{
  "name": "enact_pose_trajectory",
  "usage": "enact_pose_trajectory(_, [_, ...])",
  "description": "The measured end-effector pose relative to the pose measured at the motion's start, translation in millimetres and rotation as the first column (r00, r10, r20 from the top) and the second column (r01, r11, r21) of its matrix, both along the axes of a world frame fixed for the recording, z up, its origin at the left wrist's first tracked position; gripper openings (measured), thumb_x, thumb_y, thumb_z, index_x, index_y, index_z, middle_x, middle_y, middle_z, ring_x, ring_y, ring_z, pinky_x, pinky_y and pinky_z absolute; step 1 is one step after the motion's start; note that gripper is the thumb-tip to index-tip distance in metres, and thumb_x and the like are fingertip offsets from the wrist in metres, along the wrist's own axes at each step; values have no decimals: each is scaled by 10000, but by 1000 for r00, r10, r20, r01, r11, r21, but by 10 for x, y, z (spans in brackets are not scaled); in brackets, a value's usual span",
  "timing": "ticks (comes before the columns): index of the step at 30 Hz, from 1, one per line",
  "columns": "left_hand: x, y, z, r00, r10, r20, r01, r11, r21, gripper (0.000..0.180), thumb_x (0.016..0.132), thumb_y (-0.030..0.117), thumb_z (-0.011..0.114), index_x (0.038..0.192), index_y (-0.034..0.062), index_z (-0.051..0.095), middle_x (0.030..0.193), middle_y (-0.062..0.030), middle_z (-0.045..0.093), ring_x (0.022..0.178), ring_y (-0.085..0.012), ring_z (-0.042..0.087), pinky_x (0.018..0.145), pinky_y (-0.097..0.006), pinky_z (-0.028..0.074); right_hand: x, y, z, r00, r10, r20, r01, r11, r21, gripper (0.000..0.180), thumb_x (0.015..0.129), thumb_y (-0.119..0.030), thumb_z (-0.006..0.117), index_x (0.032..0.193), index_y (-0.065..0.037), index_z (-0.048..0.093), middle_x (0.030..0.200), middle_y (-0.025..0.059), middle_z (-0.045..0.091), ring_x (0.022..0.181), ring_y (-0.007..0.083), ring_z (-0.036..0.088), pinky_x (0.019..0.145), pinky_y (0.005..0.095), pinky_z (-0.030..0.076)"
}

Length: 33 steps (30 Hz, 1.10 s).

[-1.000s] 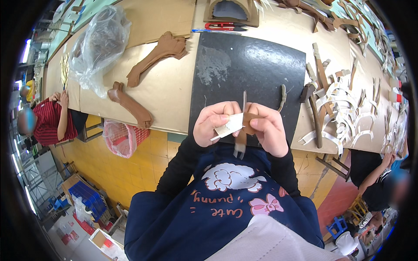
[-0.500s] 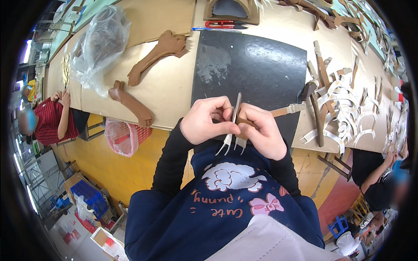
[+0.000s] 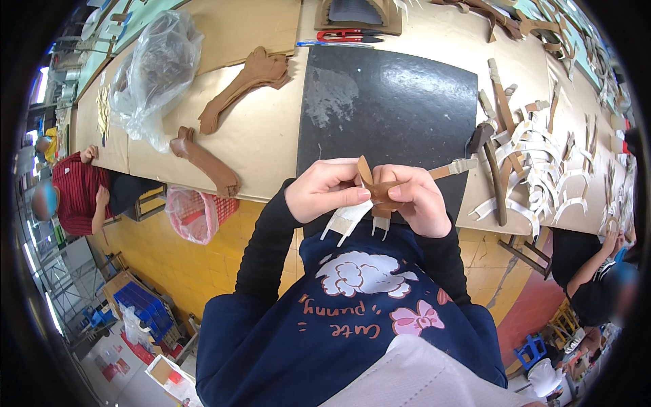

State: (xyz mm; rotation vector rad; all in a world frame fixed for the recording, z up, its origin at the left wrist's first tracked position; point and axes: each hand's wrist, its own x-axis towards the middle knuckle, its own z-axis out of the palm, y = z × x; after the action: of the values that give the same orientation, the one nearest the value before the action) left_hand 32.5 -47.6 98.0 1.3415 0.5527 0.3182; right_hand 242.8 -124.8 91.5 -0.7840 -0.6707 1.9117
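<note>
In front of my body, my left hand [image 3: 328,191] pinches a brown leather strap piece with a white backing [image 3: 348,218] between thumb and fingers. My right hand [image 3: 418,201] grips the brown side of the same piece [image 3: 385,193], its thumb pressed on it. White forked ends hang below both hands. A brown strap with a beige tip [image 3: 453,168] reaches out beside my right hand over the black mat [image 3: 400,102]; whether it joins the held piece is hidden. Both hands are at the mat's near edge.
Brown leather pieces are stacked [image 3: 244,85] and another bundle [image 3: 207,163] lies at left, near a clear plastic bag [image 3: 159,71]. Red snips [image 3: 346,34] and a blue pen [image 3: 332,45] lie beyond the mat. White and brown straps [image 3: 532,159] heap at right. People sit at both sides.
The held piece has turned from edge-on, so more of its white backing and brown face shows. My hands remain nearly in place. The person at left has lowered one hand.
</note>
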Motion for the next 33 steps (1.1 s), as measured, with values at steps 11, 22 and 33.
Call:
enact_pose_trajectory(11, [116, -41, -7, 994, 94, 55, -98, 992, 79, 246, 1013, 179, 534, 898, -31, 594, 862, -61, 572, 779, -142, 537, 709, -284, 435, -49, 35, -33, 977, -202, -69, 203, 979, 4, 236, 831, -217, 549, 697, -46, 458, 713, 33, 413, 680, 142, 379, 616, 286, 315])
enact_pose_trajectory(22, [77, 57, 19, 996, -71, -60, 82, 976, 202, 174, 942, 106, 700, 1026, -46, 685, 862, -58, 647, 780, -109, 626, 669, -263, 474, 80, 33, 82, 1000, -28, -13, 28, 999, 24, 213, 856, -173, 519, 703, -36, 463, 741, 20, 459, 693, 121, 415, 659, 281, 352])
enact_pose_trajectory(33, [88, 70, -39, 1000, -16, 7, 15, 994, 109, 224, 929, 111, 700, 765, -29, 638, 789, -86, 684, 709, -131, 658, 589, -261, 470, -33, -14, -137, 861, -172, -479, 65, 971, -232, 228, 895, -214, 519, 760, -35, 474, 842, 77, 482, 743, 169, 459, 735, 304, 404])
